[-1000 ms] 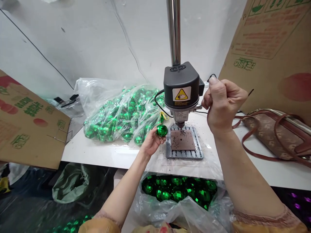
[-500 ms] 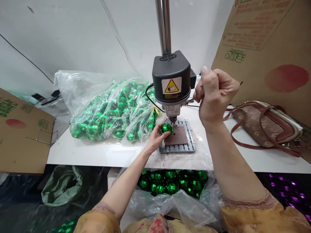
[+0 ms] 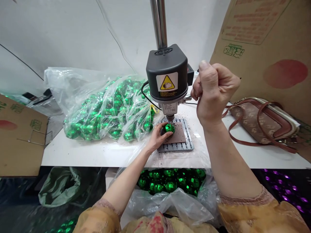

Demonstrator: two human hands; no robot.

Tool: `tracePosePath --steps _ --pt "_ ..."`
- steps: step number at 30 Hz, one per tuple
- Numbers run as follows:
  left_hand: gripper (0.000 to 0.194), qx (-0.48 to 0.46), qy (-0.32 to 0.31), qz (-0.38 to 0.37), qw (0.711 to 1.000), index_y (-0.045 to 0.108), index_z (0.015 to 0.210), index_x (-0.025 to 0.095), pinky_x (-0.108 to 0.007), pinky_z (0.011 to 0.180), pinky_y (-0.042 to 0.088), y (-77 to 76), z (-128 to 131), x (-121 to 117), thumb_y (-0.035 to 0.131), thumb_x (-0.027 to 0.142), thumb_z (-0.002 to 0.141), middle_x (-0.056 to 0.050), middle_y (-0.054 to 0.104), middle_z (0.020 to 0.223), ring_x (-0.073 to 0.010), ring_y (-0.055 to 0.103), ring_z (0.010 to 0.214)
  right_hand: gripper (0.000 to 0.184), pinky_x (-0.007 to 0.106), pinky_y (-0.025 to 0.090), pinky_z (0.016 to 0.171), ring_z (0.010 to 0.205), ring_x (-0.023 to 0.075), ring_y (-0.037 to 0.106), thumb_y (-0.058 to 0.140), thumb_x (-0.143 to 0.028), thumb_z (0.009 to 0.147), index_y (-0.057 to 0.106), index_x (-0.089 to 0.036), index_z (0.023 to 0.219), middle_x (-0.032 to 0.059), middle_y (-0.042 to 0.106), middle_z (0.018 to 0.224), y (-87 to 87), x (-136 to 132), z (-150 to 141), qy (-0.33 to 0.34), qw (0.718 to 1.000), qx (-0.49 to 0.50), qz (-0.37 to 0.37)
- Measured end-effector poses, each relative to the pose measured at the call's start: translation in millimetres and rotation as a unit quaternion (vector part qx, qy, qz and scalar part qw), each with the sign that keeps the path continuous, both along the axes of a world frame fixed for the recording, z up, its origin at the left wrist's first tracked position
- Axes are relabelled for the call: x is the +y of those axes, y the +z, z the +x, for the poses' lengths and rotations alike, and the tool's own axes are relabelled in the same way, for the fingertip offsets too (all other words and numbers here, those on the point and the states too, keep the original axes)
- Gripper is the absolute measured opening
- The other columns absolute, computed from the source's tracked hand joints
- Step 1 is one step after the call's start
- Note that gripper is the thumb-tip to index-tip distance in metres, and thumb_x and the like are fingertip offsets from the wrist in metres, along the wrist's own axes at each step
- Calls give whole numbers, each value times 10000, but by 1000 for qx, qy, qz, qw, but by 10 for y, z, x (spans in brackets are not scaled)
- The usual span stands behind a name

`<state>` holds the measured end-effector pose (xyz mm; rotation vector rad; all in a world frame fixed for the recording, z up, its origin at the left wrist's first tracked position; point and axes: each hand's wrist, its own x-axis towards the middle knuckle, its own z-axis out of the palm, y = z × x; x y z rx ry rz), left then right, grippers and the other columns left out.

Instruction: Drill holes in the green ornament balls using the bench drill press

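Observation:
A shiny green faceted ball [image 3: 169, 128] is pinched in the fingers of my left hand [image 3: 157, 137], right under the drill chuck [image 3: 171, 118]. The ball sits over a brown board [image 3: 179, 133] on the slotted metal base [image 3: 188, 142]. Above it stands the black drill press [image 3: 167, 71] with a yellow warning label. My right hand [image 3: 213, 92] is closed in a fist at the press's right side, around its feed handle. Most of that handle is hidden by the fingers; a metal stub [image 3: 187, 98] shows beside the motor housing.
A clear plastic bag of green balls [image 3: 109, 113] lies left of the press. More green balls [image 3: 170, 181] fill an open bag below the table edge. A brown handbag [image 3: 262, 123] and a large carton [image 3: 262, 51] stand right. Dark shavings are scattered around the base.
My left hand has moved the green ball slightly right, in under the chuck. My right hand stays closed at the handle. The whole view has shifted slightly.

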<state>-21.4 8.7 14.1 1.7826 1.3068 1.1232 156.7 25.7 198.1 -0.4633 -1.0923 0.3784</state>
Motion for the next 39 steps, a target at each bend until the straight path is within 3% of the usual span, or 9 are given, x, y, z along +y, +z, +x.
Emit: tracePosePath --steps 5,11,15,21,25,39 --pt "534 42 10 36 998 656 1213 189 -490 1059 464 33 117 -54 824 403 754 -112 682 1197 -308 605 1175 516 237 233 407 416 19 249 611 -430 900 303 -204 554 -58 276 504 -3 0 -3 -7 1000 -6 -2" --pt "569 -5 -9 -10 1000 603 1278 202 -464 1012 506 -19 220 -85 802 391 780 -115 675 1229 -290 641 1137 496 256 225 413 411 30 254 602 -404 913 313 -210 558 -56 289 507 -9 -9 16 -3 1000 -18 10" --pt "563 -11 -12 1 1000 609 1268 206 -473 1048 476 -39 211 -82 809 387 773 -110 674 1239 -298 620 1174 522 297 224 427 419 58 251 598 -424 917 296 -216 545 -45 280 490 -70 -39 11 -35 999 -27 -8" --pt "562 -12 -17 3 1000 592 1269 209 -464 1026 478 -67 212 -77 800 398 783 -105 668 1229 -292 617 1153 552 289 196 440 415 50 261 583 -321 920 193 -187 553 -42 182 498 -279 -114 -42 -58 996 12 63" --pt "561 -13 -16 13 1000 590 1268 210 -452 1023 479 -90 214 -78 797 411 787 -104 656 1241 -285 610 1161 541 299 202 441 424 51 234 569 -324 911 181 -185 560 -43 179 503 -381 -139 -44 -74 995 5 69" --pt "559 -24 -30 14 999 573 1280 209 -450 1033 457 -100 210 -78 781 425 807 -107 636 1260 -286 595 1177 520 280 155 392 386 49 201 584 -158 818 128 -181 568 -59 206 461 -537 -54 -15 -60 980 11 190"
